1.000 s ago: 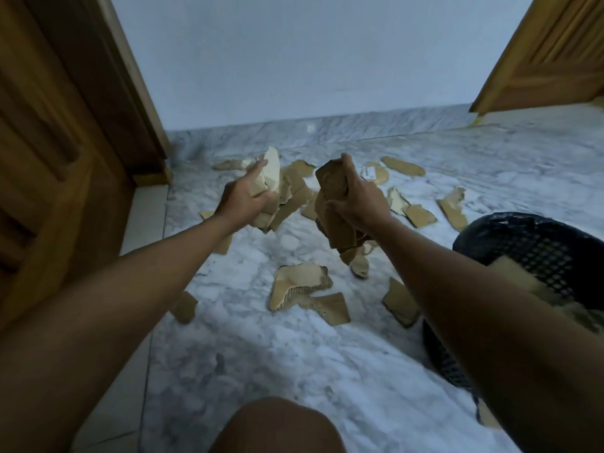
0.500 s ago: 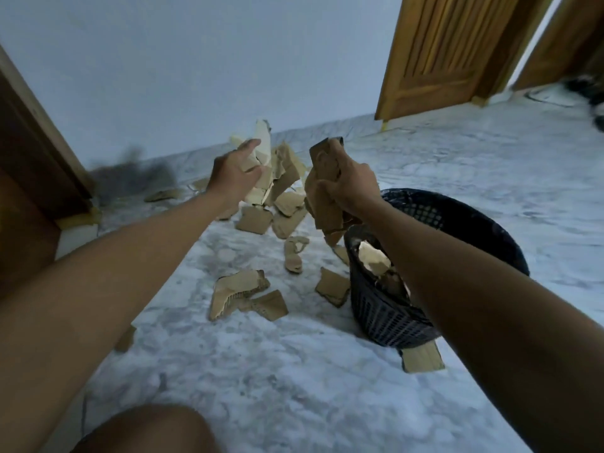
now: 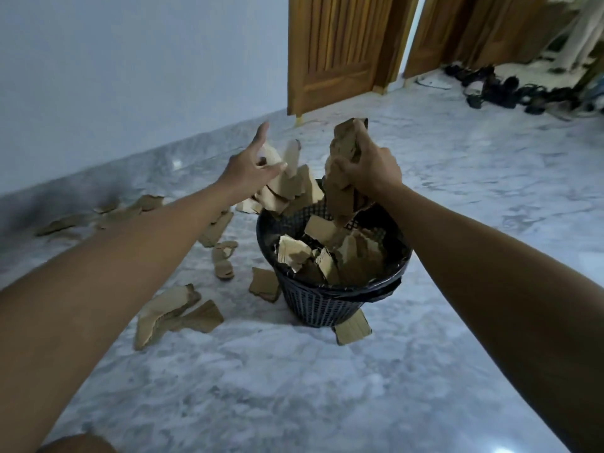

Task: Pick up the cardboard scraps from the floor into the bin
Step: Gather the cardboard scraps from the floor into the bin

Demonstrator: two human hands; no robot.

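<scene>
Black mesh bin (image 3: 327, 305) on the marble floor (image 3: 294, 387), heaped with cardboard scraps (image 3: 323, 253). Above its rim, right hand (image 3: 366, 168) clenched on a torn stack (image 3: 343, 178); left hand (image 3: 248, 165) spread open, loose pieces (image 3: 287, 184) mid-air beside it. More scraps (image 3: 173, 312) strewn left of the bin; bare floor near and right.

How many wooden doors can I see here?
2. One wooden door stands past the bin, where the wall ends; a second door is right of it, near the shoes. Others may be out of view.
</scene>
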